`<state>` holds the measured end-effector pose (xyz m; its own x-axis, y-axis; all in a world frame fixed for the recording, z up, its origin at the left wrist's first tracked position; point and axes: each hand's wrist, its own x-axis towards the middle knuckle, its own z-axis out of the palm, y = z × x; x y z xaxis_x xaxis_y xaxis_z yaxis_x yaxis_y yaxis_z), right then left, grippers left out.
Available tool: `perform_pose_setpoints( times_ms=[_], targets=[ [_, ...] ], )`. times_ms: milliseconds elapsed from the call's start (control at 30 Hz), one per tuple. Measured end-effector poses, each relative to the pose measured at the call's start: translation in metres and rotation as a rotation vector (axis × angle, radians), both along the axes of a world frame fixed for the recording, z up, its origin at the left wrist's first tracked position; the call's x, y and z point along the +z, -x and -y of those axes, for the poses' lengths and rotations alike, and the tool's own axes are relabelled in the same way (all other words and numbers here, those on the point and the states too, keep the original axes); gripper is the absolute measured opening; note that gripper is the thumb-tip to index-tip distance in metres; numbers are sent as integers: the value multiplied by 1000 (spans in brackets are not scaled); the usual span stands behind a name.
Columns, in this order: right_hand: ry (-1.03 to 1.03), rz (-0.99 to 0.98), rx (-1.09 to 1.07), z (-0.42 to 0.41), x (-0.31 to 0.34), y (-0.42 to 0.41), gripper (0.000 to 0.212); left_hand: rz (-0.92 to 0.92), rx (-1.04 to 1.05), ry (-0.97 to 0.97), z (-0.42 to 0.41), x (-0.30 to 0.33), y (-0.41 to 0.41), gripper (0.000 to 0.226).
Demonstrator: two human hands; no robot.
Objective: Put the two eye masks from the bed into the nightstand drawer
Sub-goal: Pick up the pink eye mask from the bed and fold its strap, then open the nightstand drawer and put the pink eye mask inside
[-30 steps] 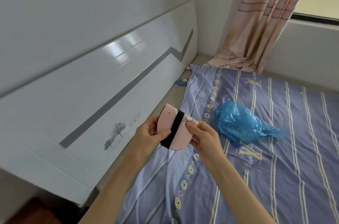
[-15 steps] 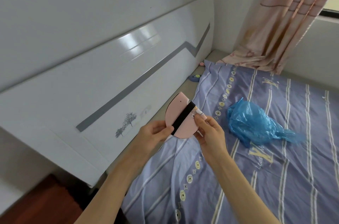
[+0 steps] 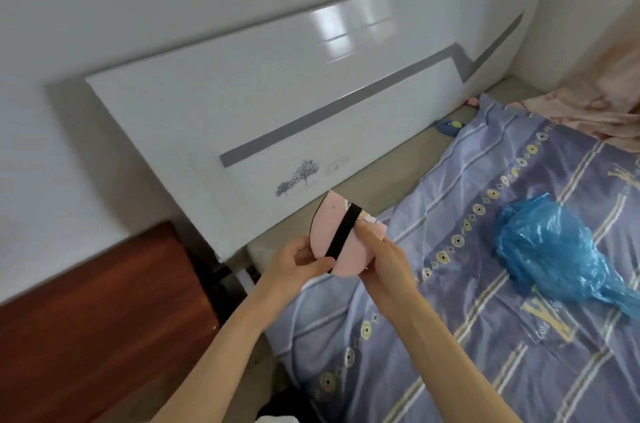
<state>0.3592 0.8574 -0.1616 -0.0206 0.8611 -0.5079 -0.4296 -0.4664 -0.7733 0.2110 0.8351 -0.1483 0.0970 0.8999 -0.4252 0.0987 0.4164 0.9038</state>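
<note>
Pink eye mask (image 3: 334, 232), folded into a half-round with its black strap (image 3: 343, 232) running slantwise across the face, is held up in the air between both hands, above the near edge of the bed (image 3: 485, 336) and in front of the white headboard (image 3: 277, 103). The left hand (image 3: 294, 266) is closed on the mask's lower left edge, thumb pressed over the bottom end of the strap; the right hand (image 3: 384, 259) pinches the right side, fingers curled behind it. Whether one mask or two lie folded together cannot be told. On the striped lilac sheet to the right, well apart from the hands, lies a crumpled blue plastic bag (image 3: 547, 249). A reddish-brown wooden nightstand (image 3: 97, 318) top shows at lower left, beside the headboard; its drawer is not visible.
</note>
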Motion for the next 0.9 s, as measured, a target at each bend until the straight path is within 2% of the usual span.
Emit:
perform_pose_setpoints(
  times_ms=[100,200,367,467,567,633,767,900],
  targets=[
    [10,-1,114,9,-11,31,32,-37,87,0,20,-12,31,32],
    [17,117,210,20,-24,59,25,-71,161,-16,46,-32,69,21],
    [97,469,479,50,-66,112,18,-288,341,72,124,-96,158,42],
    [110,615,631,78,-102,147,18,-455,408,146,191,-143,212,56],
    [121,761,797,104,-151,183,26,-620,422,278,253,-197,261,69],
    [126,825,885,117,-189,204,40,-670,411,359,284,-240,288,76],
    [172,890,954,124,-264,240,77,-642,464,470,315,-315,333,92],
    [115,946,1000,117,-326,265,90,-621,595,418,306,-367,365,104]
  ],
)
